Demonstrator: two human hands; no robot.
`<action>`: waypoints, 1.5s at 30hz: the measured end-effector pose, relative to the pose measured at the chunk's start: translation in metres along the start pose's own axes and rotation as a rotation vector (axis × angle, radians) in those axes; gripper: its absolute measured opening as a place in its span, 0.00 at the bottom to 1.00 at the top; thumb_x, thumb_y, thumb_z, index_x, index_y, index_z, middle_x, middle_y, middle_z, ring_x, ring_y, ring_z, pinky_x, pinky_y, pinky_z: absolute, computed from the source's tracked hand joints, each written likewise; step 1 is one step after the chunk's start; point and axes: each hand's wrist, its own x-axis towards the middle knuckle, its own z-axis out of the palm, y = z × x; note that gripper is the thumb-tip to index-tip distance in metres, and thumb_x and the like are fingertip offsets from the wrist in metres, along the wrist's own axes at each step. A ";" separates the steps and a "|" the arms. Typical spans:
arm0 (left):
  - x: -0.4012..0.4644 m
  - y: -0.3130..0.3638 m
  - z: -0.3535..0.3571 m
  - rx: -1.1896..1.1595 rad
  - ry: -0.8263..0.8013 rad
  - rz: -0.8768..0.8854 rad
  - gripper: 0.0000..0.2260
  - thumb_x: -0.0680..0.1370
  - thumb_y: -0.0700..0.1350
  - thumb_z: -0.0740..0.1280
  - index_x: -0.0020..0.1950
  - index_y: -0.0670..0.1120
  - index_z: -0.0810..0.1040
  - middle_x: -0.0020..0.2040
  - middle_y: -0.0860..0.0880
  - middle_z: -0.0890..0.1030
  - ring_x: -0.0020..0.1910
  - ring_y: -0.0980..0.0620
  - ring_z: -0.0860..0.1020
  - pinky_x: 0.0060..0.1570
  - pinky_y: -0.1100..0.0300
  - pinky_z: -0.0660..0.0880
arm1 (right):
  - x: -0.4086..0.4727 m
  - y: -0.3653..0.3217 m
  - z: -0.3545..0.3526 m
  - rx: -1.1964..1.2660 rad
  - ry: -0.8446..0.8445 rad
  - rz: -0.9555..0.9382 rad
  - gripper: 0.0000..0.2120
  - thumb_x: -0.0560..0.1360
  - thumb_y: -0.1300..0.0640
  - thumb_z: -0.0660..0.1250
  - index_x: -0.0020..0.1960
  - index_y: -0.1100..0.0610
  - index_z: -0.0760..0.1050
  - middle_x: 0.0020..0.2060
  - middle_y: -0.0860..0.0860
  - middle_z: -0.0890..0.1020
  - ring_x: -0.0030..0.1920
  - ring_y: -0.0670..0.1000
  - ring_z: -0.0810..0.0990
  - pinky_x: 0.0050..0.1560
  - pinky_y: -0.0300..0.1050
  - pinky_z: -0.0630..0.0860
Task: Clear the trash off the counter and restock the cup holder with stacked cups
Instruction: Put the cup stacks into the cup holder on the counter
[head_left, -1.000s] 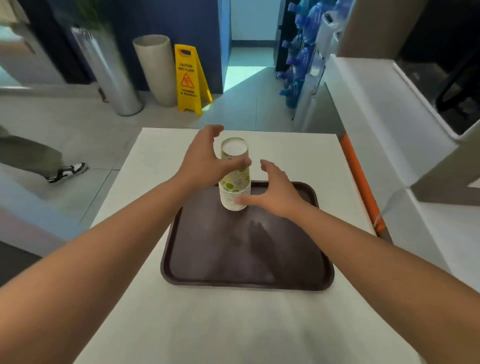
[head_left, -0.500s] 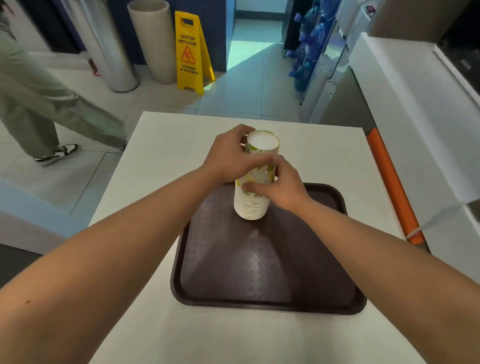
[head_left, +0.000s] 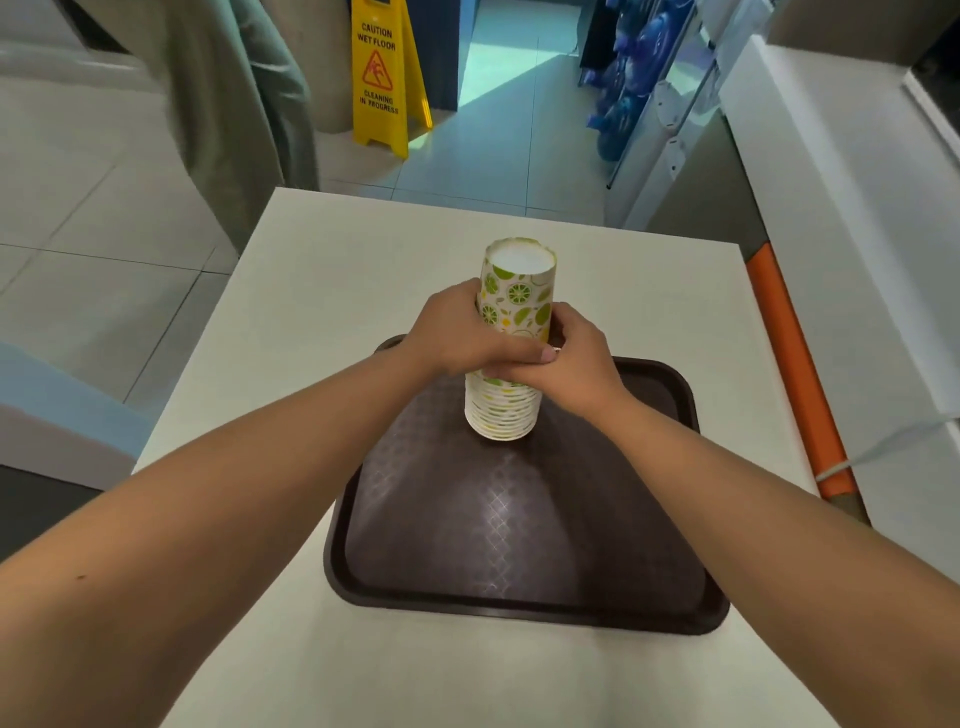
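An upside-down stack of paper cups (head_left: 514, 301) with a lime print stands at the far end of a dark brown tray (head_left: 519, 530) on the white counter (head_left: 322, 291). My left hand (head_left: 457, 338) wraps the stack's middle from the left. My right hand (head_left: 576, 358) grips it from the right, thumbs meeting in front. The stack's rims (head_left: 501, 413) show below my hands, close to the tray; whether they touch it I cannot tell. No cup holder is in view.
A person in grey trousers (head_left: 239, 104) stands just beyond the counter's far left corner. A yellow wet-floor sign (head_left: 384, 78) stands on the tiled floor behind. An orange roll (head_left: 795, 364) lies along the counter's right edge, next to a white unit (head_left: 857, 234).
Both hands have closed around the cup stack from either side. The view has tilted down and moved closer. The person on the left has walked up to the counter's far corner.
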 end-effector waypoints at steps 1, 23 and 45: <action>-0.001 -0.002 0.003 -0.016 0.008 0.003 0.35 0.53 0.65 0.79 0.57 0.54 0.80 0.52 0.56 0.84 0.51 0.58 0.82 0.53 0.58 0.80 | -0.002 0.003 0.001 0.018 0.022 0.002 0.36 0.56 0.50 0.84 0.60 0.52 0.74 0.50 0.42 0.82 0.49 0.38 0.81 0.45 0.31 0.77; 0.012 -0.016 0.016 -0.143 0.274 -0.019 0.22 0.67 0.65 0.75 0.53 0.52 0.83 0.48 0.56 0.84 0.49 0.55 0.83 0.53 0.54 0.81 | -0.024 0.019 -0.014 -0.127 -0.050 0.011 0.52 0.59 0.35 0.78 0.76 0.52 0.61 0.71 0.46 0.70 0.68 0.44 0.70 0.69 0.43 0.68; -0.022 0.030 0.051 -0.380 0.038 -0.078 0.15 0.67 0.61 0.78 0.45 0.54 0.84 0.46 0.54 0.87 0.46 0.55 0.85 0.54 0.51 0.82 | -0.113 0.033 -0.071 -0.150 0.149 0.123 0.52 0.58 0.32 0.74 0.76 0.47 0.59 0.72 0.43 0.68 0.70 0.43 0.67 0.70 0.43 0.66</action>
